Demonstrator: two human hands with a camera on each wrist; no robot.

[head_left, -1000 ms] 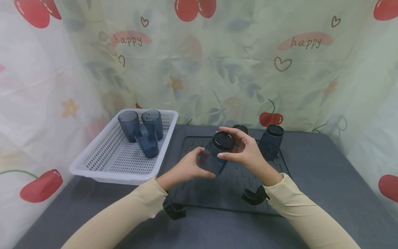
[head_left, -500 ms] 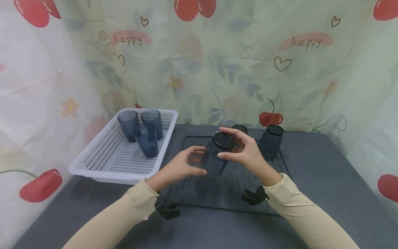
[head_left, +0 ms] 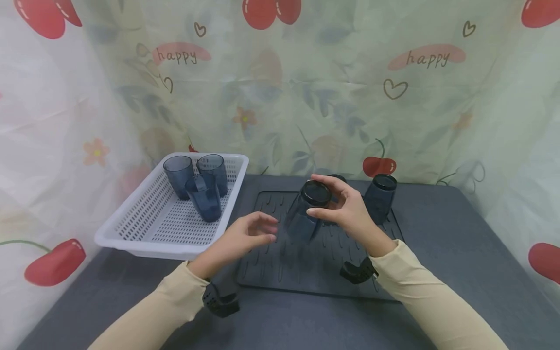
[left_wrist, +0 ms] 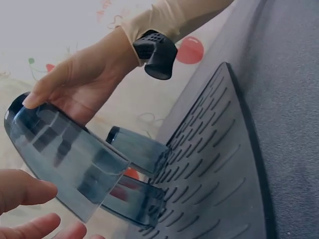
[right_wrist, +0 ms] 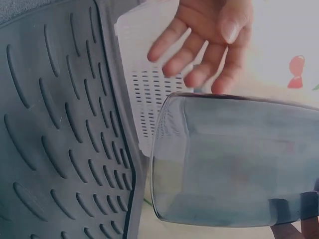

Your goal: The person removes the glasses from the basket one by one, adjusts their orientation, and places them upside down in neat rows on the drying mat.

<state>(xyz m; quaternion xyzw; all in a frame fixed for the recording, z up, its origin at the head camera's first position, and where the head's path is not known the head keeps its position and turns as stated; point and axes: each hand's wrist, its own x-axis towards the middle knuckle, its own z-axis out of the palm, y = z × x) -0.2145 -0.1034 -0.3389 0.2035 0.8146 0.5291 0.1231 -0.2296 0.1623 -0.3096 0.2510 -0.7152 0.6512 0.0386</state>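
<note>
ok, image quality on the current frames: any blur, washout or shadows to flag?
Head: left hand slightly blurred at the fingers, soft shadow on the table under the basket; left wrist: backdrop pale and washed out at upper left; right wrist: held glass hazy up close, basket's upper part near white.

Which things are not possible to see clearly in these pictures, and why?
Head view: the far glass on the mat, mostly hidden by the right hand.
Right wrist view: the base of the held glass, cut off by the right edge.
Left wrist view: most of the left hand, cut off by the left and bottom edges.
</note>
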